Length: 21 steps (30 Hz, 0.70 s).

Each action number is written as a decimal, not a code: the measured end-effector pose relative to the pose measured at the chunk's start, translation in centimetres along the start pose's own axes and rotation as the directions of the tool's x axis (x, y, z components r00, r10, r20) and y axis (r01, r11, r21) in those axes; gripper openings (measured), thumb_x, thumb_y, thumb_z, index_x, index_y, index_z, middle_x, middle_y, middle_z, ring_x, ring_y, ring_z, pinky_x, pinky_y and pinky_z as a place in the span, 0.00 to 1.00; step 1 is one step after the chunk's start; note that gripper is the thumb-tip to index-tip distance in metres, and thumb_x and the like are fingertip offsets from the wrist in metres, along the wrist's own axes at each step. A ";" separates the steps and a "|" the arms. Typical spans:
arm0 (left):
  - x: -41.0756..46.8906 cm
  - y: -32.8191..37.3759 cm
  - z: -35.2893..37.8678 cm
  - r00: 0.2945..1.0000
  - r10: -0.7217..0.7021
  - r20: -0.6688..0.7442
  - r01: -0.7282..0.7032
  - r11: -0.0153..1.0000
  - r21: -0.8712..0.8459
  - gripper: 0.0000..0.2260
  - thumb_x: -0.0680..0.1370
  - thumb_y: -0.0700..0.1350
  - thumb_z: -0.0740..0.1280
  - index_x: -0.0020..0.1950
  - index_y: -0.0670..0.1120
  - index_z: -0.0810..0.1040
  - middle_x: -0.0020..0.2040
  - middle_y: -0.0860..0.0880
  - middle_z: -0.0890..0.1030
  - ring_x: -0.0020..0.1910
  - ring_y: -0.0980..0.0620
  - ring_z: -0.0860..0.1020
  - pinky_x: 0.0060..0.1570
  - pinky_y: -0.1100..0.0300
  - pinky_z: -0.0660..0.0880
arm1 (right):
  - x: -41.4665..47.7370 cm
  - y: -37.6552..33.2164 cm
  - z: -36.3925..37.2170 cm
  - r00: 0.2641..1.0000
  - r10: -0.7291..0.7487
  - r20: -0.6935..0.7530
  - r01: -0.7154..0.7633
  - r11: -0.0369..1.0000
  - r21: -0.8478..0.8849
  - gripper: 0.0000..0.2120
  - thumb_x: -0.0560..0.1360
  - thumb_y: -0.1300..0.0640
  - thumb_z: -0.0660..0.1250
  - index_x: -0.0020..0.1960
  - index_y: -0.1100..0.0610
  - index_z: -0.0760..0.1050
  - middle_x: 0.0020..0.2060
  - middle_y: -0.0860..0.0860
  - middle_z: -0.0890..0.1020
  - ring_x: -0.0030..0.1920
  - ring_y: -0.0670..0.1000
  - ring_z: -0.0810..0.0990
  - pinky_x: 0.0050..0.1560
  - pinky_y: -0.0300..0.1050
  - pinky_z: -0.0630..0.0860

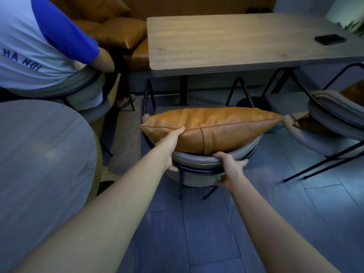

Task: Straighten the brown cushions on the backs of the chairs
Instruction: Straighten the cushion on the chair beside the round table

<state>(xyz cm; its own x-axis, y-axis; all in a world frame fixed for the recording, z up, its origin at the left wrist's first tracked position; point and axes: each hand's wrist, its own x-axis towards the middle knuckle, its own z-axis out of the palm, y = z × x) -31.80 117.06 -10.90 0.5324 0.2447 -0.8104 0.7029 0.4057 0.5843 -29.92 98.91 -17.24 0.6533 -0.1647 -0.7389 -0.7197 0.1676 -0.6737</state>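
Left grip (171, 148) clasps cushion (211, 128); right grip (229, 166) beneath, clutching chair back (197, 160).

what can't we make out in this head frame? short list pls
- Chair seat: hidden by the brown cushion and the curved backrest.
- Left hand fingers: tucked against the cushion, grip unclear.
- Right hand: on the backrest, fingertips curl out of sight.
- Second cushion on the right chair: cut off by the frame edge.
- Dark object on the table: too small to identify.
- Seated person: cropped by the top and left edges.
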 end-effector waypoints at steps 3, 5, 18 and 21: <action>0.4 0.0 -1.7 0.995 0.083 -0.053 -0.084 0.996 -0.020 0.55 0.62 0.64 0.78 0.80 0.52 0.51 0.77 0.42 0.63 0.71 0.34 0.66 0.64 0.29 0.65 | -0.9 0.8 2.3 0.998 0.061 -0.017 -0.059 0.995 0.080 0.63 0.71 0.58 0.78 0.83 0.43 0.31 0.77 0.57 0.69 0.67 0.66 0.75 0.46 0.63 0.81; 0.6 0.5 -2.1 0.992 0.123 -0.036 -0.125 0.989 -0.075 0.57 0.59 0.64 0.79 0.80 0.54 0.52 0.76 0.42 0.65 0.71 0.35 0.66 0.64 0.29 0.63 | -1.0 0.6 3.0 0.998 0.065 -0.013 -0.063 0.995 0.081 0.60 0.73 0.59 0.76 0.84 0.46 0.32 0.70 0.56 0.72 0.64 0.65 0.78 0.44 0.61 0.84; 0.2 -0.3 -1.1 0.987 0.155 0.053 -0.150 0.985 -0.081 0.52 0.65 0.64 0.77 0.80 0.49 0.53 0.77 0.43 0.64 0.73 0.36 0.64 0.66 0.27 0.58 | -1.1 0.4 0.8 0.994 0.017 -0.105 -0.024 0.997 -0.068 0.60 0.73 0.62 0.72 0.83 0.47 0.26 0.74 0.61 0.69 0.58 0.65 0.76 0.31 0.57 0.82; -0.1 -0.7 -0.5 0.986 0.147 0.074 -0.141 0.986 -0.084 0.51 0.66 0.65 0.76 0.80 0.50 0.53 0.77 0.43 0.64 0.73 0.36 0.65 0.66 0.28 0.58 | -1.0 0.2 -0.1 0.995 0.012 -0.094 -0.019 0.997 -0.072 0.59 0.74 0.63 0.71 0.83 0.46 0.27 0.75 0.61 0.69 0.59 0.66 0.78 0.31 0.58 0.83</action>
<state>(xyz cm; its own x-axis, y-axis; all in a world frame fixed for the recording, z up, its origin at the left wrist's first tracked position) -32.58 117.23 -11.30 0.6636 0.2356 -0.7100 0.5789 0.4393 0.6869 -30.71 99.02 -16.63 0.6193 -0.2535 -0.7431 -0.7472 0.1004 -0.6570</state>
